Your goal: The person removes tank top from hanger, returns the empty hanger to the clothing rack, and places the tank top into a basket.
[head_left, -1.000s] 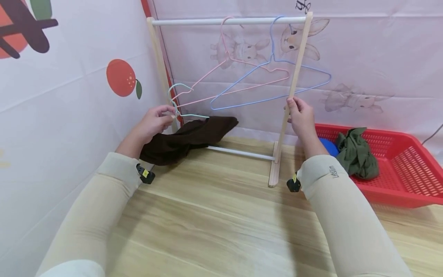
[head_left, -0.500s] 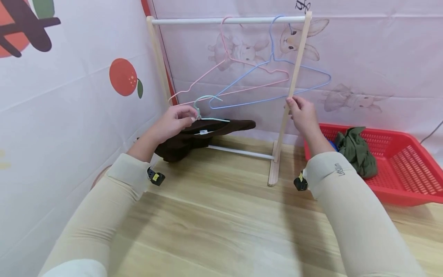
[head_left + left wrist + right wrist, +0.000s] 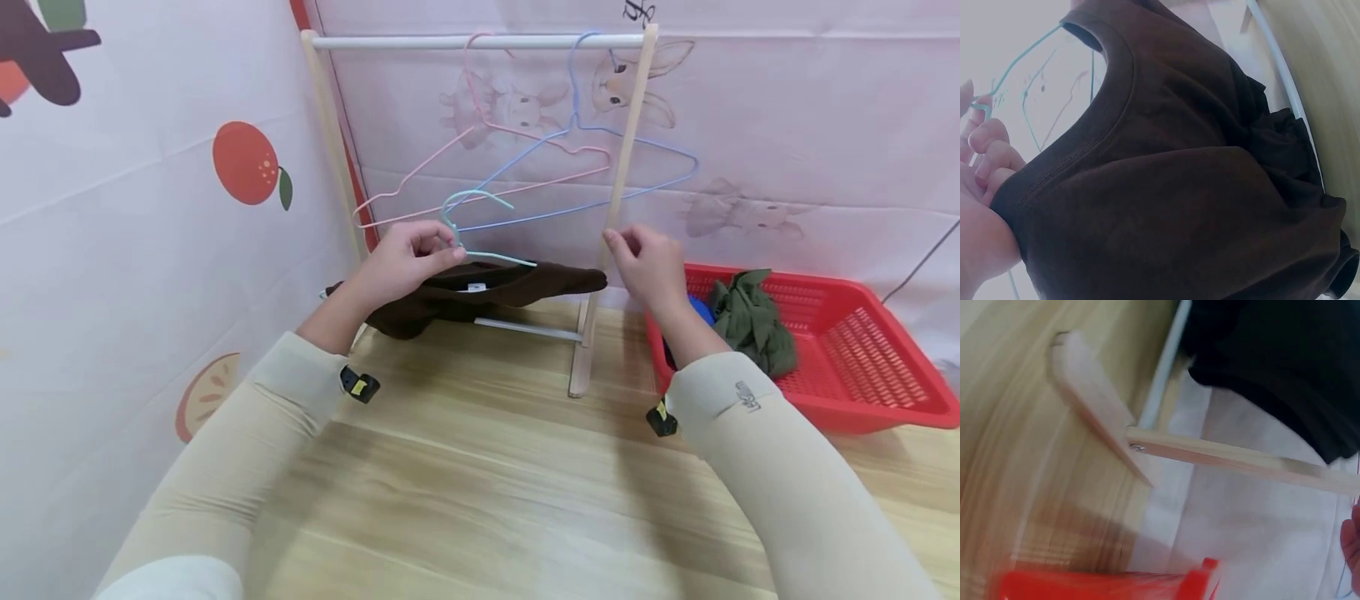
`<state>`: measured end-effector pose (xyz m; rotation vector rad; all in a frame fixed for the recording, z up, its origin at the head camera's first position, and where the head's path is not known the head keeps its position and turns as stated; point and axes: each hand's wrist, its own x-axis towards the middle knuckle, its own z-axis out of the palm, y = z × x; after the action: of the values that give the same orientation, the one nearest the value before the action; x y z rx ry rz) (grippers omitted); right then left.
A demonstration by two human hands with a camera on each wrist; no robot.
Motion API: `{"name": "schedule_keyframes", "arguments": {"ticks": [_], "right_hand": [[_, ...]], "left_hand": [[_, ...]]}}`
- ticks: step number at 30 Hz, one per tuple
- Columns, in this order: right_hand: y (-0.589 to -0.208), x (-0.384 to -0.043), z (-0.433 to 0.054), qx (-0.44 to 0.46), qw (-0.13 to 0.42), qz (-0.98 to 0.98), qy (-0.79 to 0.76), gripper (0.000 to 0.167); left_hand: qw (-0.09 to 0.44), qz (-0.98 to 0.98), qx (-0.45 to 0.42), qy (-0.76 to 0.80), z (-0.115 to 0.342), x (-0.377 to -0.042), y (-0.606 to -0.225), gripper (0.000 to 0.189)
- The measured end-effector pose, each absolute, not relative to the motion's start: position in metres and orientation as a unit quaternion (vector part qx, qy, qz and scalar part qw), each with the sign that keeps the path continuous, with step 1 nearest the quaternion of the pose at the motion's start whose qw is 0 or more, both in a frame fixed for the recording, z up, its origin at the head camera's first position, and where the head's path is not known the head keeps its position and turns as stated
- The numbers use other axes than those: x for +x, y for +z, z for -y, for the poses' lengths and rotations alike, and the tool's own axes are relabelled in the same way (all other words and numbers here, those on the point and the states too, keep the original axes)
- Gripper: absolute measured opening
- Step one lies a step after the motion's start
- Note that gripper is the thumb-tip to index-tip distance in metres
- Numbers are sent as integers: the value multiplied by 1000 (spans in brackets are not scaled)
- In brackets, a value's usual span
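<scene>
In the head view my left hand (image 3: 412, 262) pinches a mint-green wire hanger (image 3: 495, 255) at the base of its hook. A dark brown garment (image 3: 540, 287) hangs on that hanger, its neckline with a white label facing up. The left wrist view shows the garment's wide neck opening (image 3: 1129, 81) close beside the fingers (image 3: 997, 150). My right hand (image 3: 651, 267) has its thumb and fingers at the right wooden post (image 3: 624, 158) of the clothes rack, pinching it; the far fingertips are hidden. A pink hanger (image 3: 420, 165) and a blue hanger (image 3: 660, 147) hang from the white bar (image 3: 390, 42).
A red basket (image 3: 870, 417) stands right of the rack, holding a dark green cloth (image 3: 753, 325) and something blue (image 3: 701, 310). A white lower bar (image 3: 525, 329) crosses between the rack's feet. Patterned wall sheets stand left and behind. The tabletop (image 3: 465, 483) is wood-grained.
My left hand has carried the hanger and brown garment to the right, toward the right post, turning the neckline up. My right hand has slid slightly lower at the post.
</scene>
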<state>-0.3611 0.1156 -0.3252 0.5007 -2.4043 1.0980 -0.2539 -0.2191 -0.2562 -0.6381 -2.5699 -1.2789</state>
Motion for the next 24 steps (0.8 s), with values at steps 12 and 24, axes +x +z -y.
{"name": "schedule_keyframes", "arguments": {"ticks": [12, 24], "right_hand": [[-319, -313, -89, 415, 283, 808, 309, 40], [-316, -302, -91, 407, 344, 804, 264, 24]], "left_hand": [[194, 862, -211, -418, 196, -256, -250, 20], [203, 866, -198, -412, 175, -259, -261, 21]]}}
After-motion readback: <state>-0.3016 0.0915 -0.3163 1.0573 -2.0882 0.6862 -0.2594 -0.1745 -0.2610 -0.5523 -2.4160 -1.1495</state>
